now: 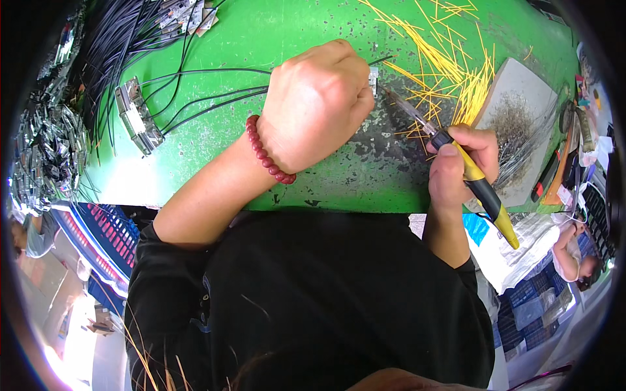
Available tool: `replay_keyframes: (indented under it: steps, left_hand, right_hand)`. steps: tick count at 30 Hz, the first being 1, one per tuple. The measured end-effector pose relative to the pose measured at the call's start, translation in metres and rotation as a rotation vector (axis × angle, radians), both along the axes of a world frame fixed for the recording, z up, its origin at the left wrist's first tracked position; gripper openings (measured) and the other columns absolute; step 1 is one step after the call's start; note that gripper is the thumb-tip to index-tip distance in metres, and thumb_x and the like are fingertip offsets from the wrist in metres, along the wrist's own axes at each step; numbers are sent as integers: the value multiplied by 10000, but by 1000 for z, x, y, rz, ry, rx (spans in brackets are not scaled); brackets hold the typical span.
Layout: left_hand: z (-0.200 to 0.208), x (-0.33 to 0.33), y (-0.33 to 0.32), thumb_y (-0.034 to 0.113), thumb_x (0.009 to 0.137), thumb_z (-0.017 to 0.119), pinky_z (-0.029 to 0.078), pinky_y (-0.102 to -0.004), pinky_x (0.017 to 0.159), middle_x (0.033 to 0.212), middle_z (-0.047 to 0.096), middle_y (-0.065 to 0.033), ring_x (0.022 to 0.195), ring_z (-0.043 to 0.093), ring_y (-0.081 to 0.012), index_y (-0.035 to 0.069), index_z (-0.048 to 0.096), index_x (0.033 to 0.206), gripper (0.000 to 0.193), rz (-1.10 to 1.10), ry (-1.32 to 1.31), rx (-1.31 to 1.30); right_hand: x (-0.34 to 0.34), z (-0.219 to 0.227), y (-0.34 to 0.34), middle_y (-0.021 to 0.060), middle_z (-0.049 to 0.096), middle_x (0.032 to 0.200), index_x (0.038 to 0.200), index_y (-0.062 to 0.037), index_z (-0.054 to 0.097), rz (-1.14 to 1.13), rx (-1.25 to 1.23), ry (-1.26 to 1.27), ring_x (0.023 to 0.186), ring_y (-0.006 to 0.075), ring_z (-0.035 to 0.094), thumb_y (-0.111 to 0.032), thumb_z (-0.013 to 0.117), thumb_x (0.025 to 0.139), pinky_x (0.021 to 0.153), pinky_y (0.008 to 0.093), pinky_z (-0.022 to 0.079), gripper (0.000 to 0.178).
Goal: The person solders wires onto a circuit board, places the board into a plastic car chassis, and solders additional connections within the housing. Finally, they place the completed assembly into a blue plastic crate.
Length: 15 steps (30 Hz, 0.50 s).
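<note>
My left hand [319, 98] is closed, palm down, over the black wires [225, 99]. These run left from under it to a silver metal part [138, 117]. A small silver-white piece [373, 81] shows just past my left fingers, with a short wire end above it. What the fingertips pinch is hidden under the hand. Gripped like a pen in my right hand [464, 156] is a yellow-and-black soldering iron [482, 189]. Its thin tip points up and left, close to the small piece; I cannot tell whether they touch.
Short yellow wires [450, 65] lie scattered beyond the iron on the green table [248, 156]. A grey board [528, 98] with dark residue and thin strands is at the right. Bundled black wires [124, 45] and piled shiny metal parts [49, 150] fill the left.
</note>
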<state>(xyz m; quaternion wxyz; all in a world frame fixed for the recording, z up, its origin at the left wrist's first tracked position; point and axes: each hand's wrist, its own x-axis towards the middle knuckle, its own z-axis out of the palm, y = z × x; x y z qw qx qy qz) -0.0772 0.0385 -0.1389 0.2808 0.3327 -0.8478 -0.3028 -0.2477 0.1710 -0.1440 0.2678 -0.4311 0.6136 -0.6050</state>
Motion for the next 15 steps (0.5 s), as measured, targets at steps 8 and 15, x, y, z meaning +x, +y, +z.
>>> replay_keyframes:
  steps: [8, 15]
  left_hand:
    - [2, -1, 0, -33, 655, 640, 471, -339, 513, 683, 574, -91, 600, 578, -271, 21, 541, 650, 112, 7, -22, -9]
    - [1, -2, 0, -32, 652, 642, 474, -337, 515, 686, 578, -93, 599, 580, -267, 22, 548, 648, 108, 14, -20, -21]
  right_hand:
    - [2, 0, 0, 22, 548, 736, 905, 4, 571, 29, 28, 17, 596, 59, 445, -183, 719, 785, 542, 199, 352, 267]
    - [3, 0, 2, 63, 574, 767, 928, 15, 543, 1, -39, 68, 609, 71, 464, -169, 719, 794, 565, 208, 378, 288]
